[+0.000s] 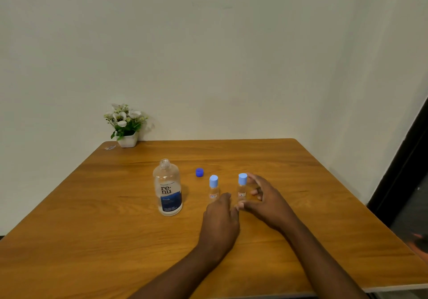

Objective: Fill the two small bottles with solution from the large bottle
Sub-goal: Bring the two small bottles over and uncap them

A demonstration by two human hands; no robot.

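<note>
**Both small bottles capped; right hand cupped round one**

Nearest the viewer, the left hand [220, 220] rests on the worktop [92, 240], its fingers lying forward and loosely bent, holding nothing. Their tips are just beside the foot of the left small bottle [213, 190]. At its 2 o'clock the right hand [266, 197] cups the right small bottle [242, 188]. Its fingers [253, 178] are spread and curved, with a gap to the plastic, and the thumb is low by the base: no firm grip that I can see.

Both small bottles stand upright with pale blue caps on. The step in hand is probably to uncap one. It should go best with one hand steadying the body low down while the other twists the cap, as so light a bottle could tip easily.

At 9 o'clock of them stands the large renu solution bottle [168, 190], open-necked. Its dark blue cap [199, 172] lies beyond, at 11 o'clock of the left small bottle. A potted flower plant [127, 139] sits at the far edge.
</note>
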